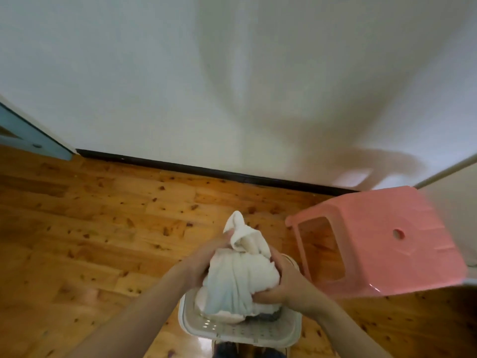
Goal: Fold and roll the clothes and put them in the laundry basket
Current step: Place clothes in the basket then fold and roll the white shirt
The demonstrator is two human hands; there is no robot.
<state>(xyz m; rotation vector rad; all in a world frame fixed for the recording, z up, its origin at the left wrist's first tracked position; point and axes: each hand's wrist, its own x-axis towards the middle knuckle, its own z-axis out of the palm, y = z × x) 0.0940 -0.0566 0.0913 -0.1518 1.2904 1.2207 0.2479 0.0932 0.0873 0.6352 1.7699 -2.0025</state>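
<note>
**Friend:** So, what have you got there?

**Me:** A white garment (240,277), bunched into a rough bundle, in the lower middle of the frame. I hold it with both hands, one on each side.

**Friend:** How do your fingers sit?

**Me:** My left hand (204,264) is curled round the bundle's left side, with the thumb up by the loose end that sticks out at the top. My right hand (286,282) clenches the lower right part, fingers dug into the folds.

**Friend:** And the basket?

**Me:** The laundry basket (232,332) is right under the bundle, at the bottom of the frame. It is pale plastic with rows of small holes in its wall. The bundle's underside reaches down past its rim. Whether it rests on what lies inside, I cannot tell. A dark grey item (271,315) shows in the basket, just below my right hand.

**Friend:** What's around you?

**Me:** A pink plastic stool (382,244) is at the right of the frame, near the basket but apart from it, with a round hole in its seat. Under everything is a knotty wooden floor (90,228). A black skirting board (206,171) runs across the middle of the frame along the foot of a pale wall (180,86), which fills the upper half. At the left edge a blue-grey door frame (25,135) comes down to the floor.
</note>
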